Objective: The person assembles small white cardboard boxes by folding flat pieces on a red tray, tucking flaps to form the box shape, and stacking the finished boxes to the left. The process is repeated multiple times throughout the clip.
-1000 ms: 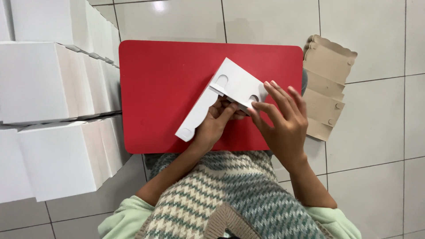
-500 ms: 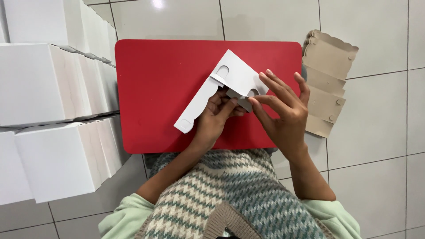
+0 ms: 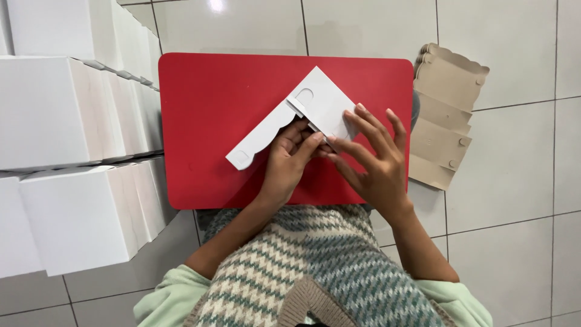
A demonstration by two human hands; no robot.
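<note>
Since the earlier frames the white cardboard blank (image 3: 290,121) had swung a little, its pointed corner now sitting farther up the red bench (image 3: 212,103), and the right hand had opened out over it with the fingers more spread.

At this moment the blank lay flat on the bench, slanting from a scalloped end with a round notch at the near left up to a square corner at the far middle. A small flap stood up along its fold, next to a half-round cut.

Left hand (image 3: 292,158) lay curled at the near edge of the blank, its grip pinched on a small flap at the fold, fingertips tucked under the card. Right hand (image 3: 369,158) rested just beside it, grip released, fingers spread and pressing flat on the right part of the blank. The two hands touched at the fingertips.

Stacks of folded white boxes (image 3: 66,157) stood on the left, close against the left edge of the bench. A pile of flat brown cardboard sheets (image 3: 445,115) with scalloped edges lay on the tiled floor (image 3: 514,181) just right of the bench. Near the bottom, the person's striped knitted top and pale green sleeves showed
</note>
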